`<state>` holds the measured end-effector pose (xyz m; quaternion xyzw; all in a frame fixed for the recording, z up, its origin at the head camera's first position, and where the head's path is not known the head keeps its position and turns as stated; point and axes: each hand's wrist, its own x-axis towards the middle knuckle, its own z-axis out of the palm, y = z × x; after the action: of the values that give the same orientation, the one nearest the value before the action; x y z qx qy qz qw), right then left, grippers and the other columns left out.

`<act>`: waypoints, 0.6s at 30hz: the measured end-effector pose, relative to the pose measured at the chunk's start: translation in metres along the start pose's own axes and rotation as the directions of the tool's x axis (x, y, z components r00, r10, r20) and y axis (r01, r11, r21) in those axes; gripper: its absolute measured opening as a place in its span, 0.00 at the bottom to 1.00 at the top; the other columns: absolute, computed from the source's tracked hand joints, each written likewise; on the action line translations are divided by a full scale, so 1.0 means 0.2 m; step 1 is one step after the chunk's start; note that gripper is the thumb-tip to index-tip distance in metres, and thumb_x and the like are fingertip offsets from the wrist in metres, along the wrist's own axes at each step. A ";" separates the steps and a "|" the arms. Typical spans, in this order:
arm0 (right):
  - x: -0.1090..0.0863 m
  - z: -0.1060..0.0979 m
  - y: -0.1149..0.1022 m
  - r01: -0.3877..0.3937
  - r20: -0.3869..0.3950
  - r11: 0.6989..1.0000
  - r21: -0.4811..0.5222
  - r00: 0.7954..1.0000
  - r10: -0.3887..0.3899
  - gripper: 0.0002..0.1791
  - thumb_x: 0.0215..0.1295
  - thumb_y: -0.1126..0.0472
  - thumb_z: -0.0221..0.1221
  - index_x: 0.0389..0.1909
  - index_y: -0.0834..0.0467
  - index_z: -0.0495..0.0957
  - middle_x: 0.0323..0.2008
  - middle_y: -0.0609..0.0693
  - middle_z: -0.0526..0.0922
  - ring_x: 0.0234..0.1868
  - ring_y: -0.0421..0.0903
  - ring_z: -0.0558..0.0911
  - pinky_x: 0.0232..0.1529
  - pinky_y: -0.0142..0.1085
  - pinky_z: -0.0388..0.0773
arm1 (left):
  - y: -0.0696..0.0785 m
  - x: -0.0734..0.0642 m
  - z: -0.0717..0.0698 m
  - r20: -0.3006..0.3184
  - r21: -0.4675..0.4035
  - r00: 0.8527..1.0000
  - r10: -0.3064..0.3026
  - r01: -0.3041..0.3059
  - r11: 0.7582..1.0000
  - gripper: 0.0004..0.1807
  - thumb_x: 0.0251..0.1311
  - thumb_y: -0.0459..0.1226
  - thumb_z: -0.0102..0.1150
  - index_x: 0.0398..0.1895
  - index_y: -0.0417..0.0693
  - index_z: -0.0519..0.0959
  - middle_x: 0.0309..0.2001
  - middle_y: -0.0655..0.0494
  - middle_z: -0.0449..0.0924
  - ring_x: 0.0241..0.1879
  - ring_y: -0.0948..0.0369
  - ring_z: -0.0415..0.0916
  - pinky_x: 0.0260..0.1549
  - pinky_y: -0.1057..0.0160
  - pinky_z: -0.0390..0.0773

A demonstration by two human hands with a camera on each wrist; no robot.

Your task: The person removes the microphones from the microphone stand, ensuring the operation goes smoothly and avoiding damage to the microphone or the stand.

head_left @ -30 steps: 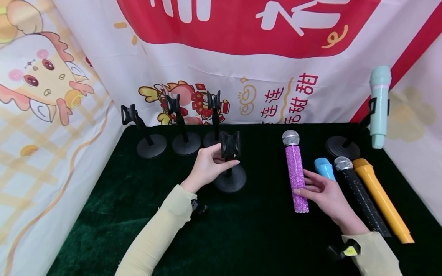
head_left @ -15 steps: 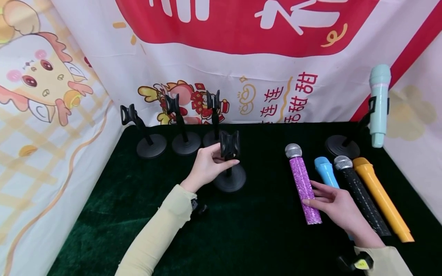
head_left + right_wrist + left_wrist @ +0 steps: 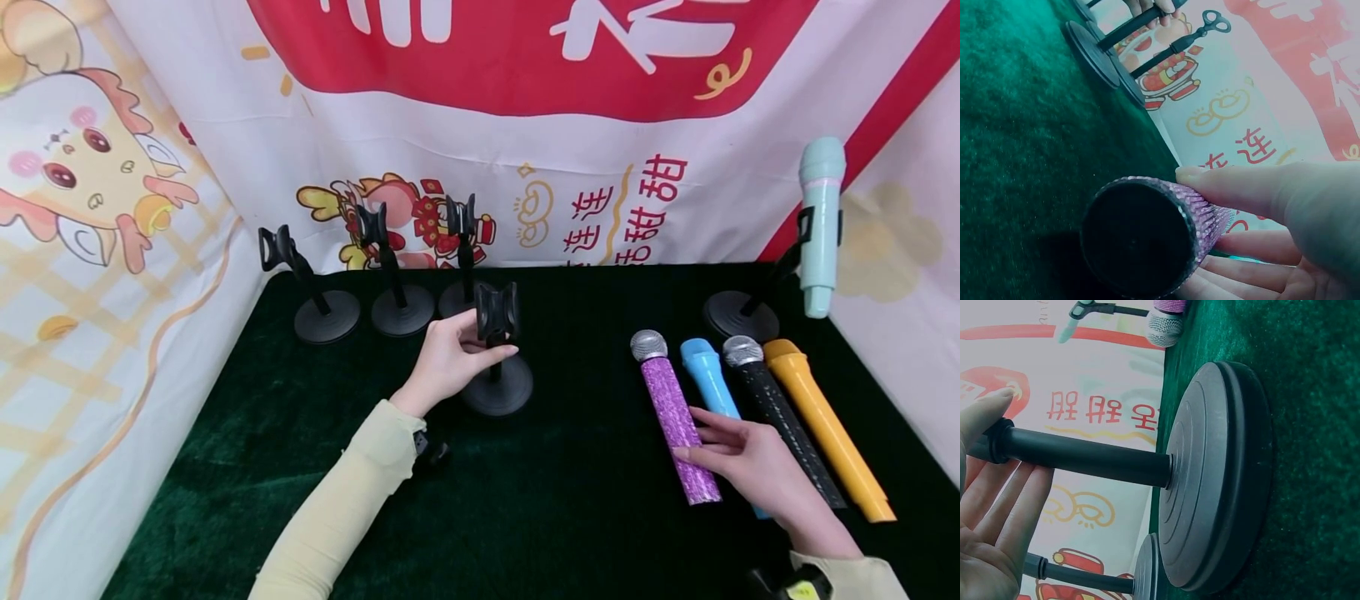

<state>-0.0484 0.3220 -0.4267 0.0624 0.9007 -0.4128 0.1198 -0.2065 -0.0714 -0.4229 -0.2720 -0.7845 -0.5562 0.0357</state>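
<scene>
My left hand (image 3: pixel 442 358) grips the upper stem of a black microphone stand (image 3: pixel 498 387), whose round base rests on the green cloth; the left wrist view shows thumb and fingers around the stem (image 3: pixel 1085 453). On the right, my right hand (image 3: pixel 757 467) holds a glittery purple microphone (image 3: pixel 675 417) between thumb and fingers. Its silver head points away, and the right wrist view shows its dark round end (image 3: pixel 1138 240). A blue microphone (image 3: pixel 708 375), partly hidden by that hand, lies beside a black microphone (image 3: pixel 780 417) and a yellow microphone (image 3: pixel 828 429).
Several more black stands, among them a left one (image 3: pixel 326 312) and a middle one (image 3: pixel 401 308), line the back of the green table (image 3: pixel 337 500). At the back right, a stand (image 3: pixel 742 315) bears a mint microphone (image 3: pixel 820 225). A printed cloth (image 3: pixel 465 150) hangs behind.
My right hand has moved right and toward me with the purple microphone, bringing it next to the blue one. My left hand stays on the stand.
</scene>
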 end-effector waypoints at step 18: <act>0.00 0.03 0.02 0.042 -0.020 0.999 -0.024 0.999 -0.042 0.47 0.59 0.43 0.73 0.71 0.66 0.67 0.56 0.67 0.81 0.50 0.58 0.85 0.43 0.43 0.86 | 0.01 0.00 0.00 -0.006 -0.005 1.000 -0.005 0.005 1.000 0.18 0.59 0.45 0.75 0.51 0.57 0.84 0.44 0.64 0.87 0.39 0.65 0.86 0.40 0.63 0.86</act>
<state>-0.0474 0.3206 -0.4328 0.0464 0.9078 -0.4040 0.1026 -0.2046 -0.0707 -0.4212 -0.2682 -0.7838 -0.5590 0.0360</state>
